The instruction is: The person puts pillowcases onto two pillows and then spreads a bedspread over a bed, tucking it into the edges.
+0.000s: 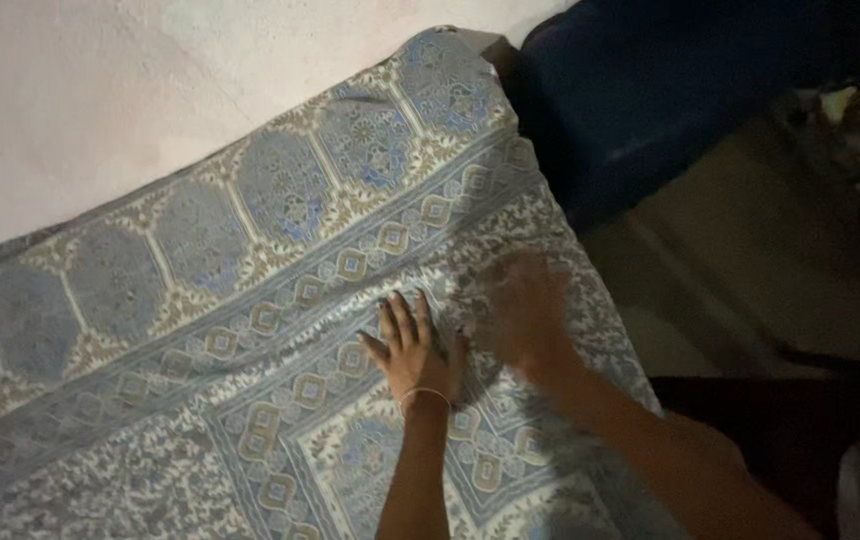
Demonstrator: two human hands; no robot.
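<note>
The sheet (250, 330), blue and cream with medallion borders, covers the bed up to the far wall (80, 90). The left hand (412, 350) lies flat on it, fingers spread, gripping nothing. Just right, the right hand (522, 310) is blurred; its grip cannot be told.

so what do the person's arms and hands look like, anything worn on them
Both forearms are bare, no sleeves in view. The left hand has dark-painted nails and a thin bangle at the wrist. The right hand is motion-blurred, so any rings or polish on its fingers cannot be made out.
</note>
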